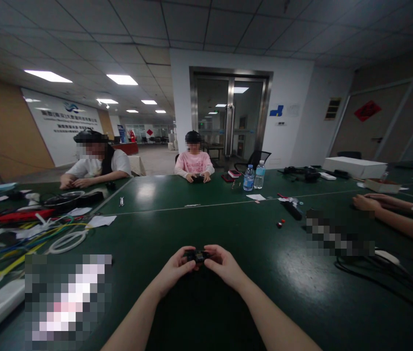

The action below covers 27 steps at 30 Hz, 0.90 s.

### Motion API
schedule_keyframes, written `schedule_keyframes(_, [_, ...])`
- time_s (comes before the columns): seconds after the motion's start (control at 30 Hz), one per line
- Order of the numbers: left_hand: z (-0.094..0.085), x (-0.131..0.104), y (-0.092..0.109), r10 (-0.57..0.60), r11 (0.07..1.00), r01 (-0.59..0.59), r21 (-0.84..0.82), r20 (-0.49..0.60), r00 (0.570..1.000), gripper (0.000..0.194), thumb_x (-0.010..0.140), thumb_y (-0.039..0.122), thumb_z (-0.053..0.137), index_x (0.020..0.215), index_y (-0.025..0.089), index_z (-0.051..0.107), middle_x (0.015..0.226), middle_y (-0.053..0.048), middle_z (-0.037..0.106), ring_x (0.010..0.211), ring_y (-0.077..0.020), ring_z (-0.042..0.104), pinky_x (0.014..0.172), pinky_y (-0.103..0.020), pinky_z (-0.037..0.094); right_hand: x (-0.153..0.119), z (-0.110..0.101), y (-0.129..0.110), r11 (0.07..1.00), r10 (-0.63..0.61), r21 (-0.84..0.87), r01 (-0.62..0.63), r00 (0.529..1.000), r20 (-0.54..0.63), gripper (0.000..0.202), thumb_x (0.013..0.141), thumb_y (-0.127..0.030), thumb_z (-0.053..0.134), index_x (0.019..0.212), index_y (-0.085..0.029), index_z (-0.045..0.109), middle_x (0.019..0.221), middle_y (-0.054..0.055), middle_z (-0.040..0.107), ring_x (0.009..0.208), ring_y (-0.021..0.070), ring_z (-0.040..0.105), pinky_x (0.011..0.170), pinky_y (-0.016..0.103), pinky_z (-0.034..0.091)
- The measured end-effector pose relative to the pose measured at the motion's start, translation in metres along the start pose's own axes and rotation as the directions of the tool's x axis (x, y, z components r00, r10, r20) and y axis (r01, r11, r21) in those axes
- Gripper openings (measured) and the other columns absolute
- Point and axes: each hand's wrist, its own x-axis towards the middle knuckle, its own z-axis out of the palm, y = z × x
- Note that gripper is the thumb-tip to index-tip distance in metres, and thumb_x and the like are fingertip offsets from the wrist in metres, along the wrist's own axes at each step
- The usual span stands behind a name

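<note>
A small black device [199, 256] with a lighter, detailed middle is held just above the dark green table; its exact kind I cannot make out. My left hand [177, 267] closes on its left end, thumb in front and fingers behind. The other end sits between the thumb and fingers of my right hand [225, 265]. Fingertips cover both ends of the device. My forearms reach in from the bottom edge.
Coiled white cable [68, 242] and tangled wires lie left on the green table [162, 229]. Two water bottles [259, 175] stand beyond. A co-worker's arms [385, 207] rest at right, near black cables [367, 270]. People sit opposite [193, 163] and at left [98, 163].
</note>
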Motion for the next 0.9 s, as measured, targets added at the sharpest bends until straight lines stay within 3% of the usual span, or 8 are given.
schedule_keyframes(0.3, [0.0042,-0.0011,0.0051,-0.026,1.0,0.026,0.002,-0.024,0.999,0.038,0.068,0.031,0.066,0.1,0.019,0.051,0.087,-0.003,0.063,0.083,-0.018,0.059,0.078,-0.032,0.041,0.002,0.0013,0.0031,0.999,-0.004,0.049,0.005,1.0,-0.021,0.037,0.067,-0.028,0.065,0.102,-0.02,0.056,0.098,0.005,0.061,0.092,0.0208,0.059,0.083,0.038,0.045])
schedule_keyframes(0.63, [0.0016,-0.0008,0.003,-0.045,0.999,0.045,-0.019,-0.022,0.999,0.043,0.068,0.028,0.066,0.106,0.019,0.05,0.094,-0.005,0.063,0.088,-0.0192,0.059,0.081,-0.032,0.041,0.0002,-0.0017,0.0033,1.0,0.014,0.006,-0.014,1.0,0.014,0.036,0.07,-0.029,0.063,0.105,-0.023,0.054,0.1,0.004,0.059,0.091,0.0199,0.058,0.08,0.036,0.047])
schedule_keyframes(0.9, [0.0014,-0.0011,0.0034,-0.011,1.0,0.011,0.011,0.005,1.0,0.033,0.072,0.027,0.062,0.101,0.02,0.05,0.085,-0.002,0.063,0.084,-0.0176,0.059,0.079,-0.031,0.042,0.0004,-0.0014,0.0036,1.0,0.019,0.018,-0.02,1.0,0.022,0.037,0.069,-0.031,0.063,0.105,-0.022,0.056,0.1,0.004,0.061,0.093,0.0205,0.058,0.081,0.036,0.046])
